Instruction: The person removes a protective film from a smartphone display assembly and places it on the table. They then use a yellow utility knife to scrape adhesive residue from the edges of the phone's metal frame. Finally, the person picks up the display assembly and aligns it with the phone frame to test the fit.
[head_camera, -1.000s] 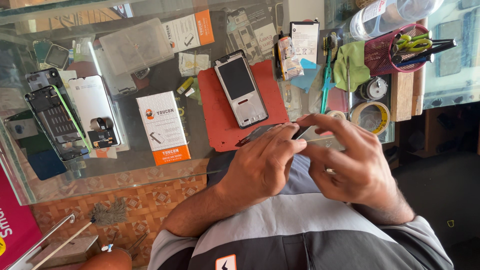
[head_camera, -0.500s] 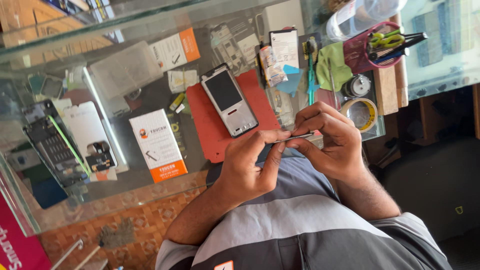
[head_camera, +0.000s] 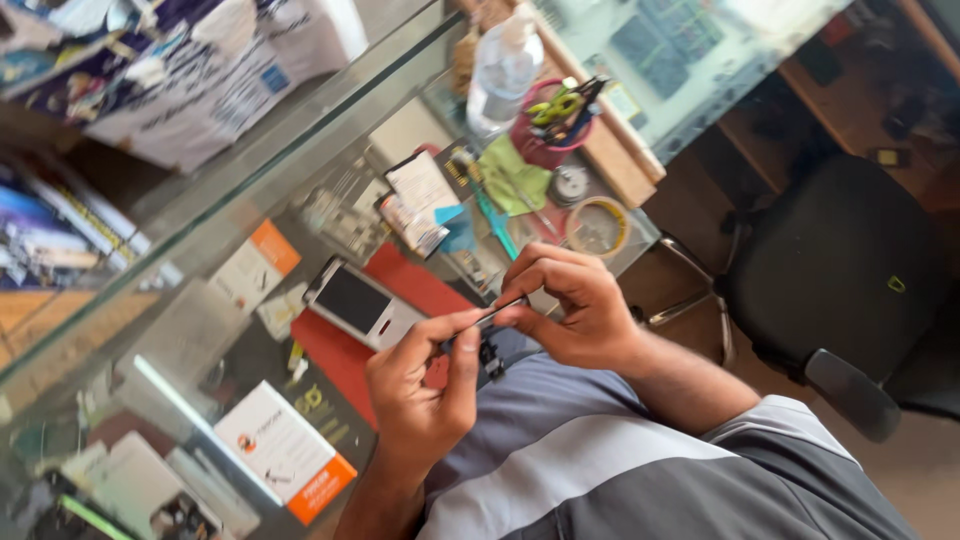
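Setting: glass-topped counter (head_camera: 250, 190) crowded with repair clutter, seen from my head camera, with a black office chair (head_camera: 840, 270) off its far end.
Held part: I see a thin, flat dark strip (head_camera: 500, 311) held edge-on between both hands, above my lap and just off the near edge of the counter; what it is exactly I cannot tell.
Left hand: my left hand (head_camera: 420, 385) is curled, thumb and forefinger pressed together on the strip's near end.
Right hand: my right hand (head_camera: 575, 305) is bunched, its fingertips closed on the strip's other end.
Dangling piece: a small black part (head_camera: 489, 360) hangs just below the strip, between the hands.
Mat: a red mat (head_camera: 345, 350) lies at the near edge of the counter, just beyond my left hand.
Phone: a white-framed phone (head_camera: 357, 303) rests screen-up on the mat, near the strip.
Box: a white and orange box (head_camera: 285, 455) sits at the near edge, beyond the mat's other side.
Far end: a roll of tape (head_camera: 596, 227), a green cloth (head_camera: 512, 178), a clear bottle (head_camera: 503, 68) and a red cup of tools (head_camera: 553, 125) crowd the end by the chair.
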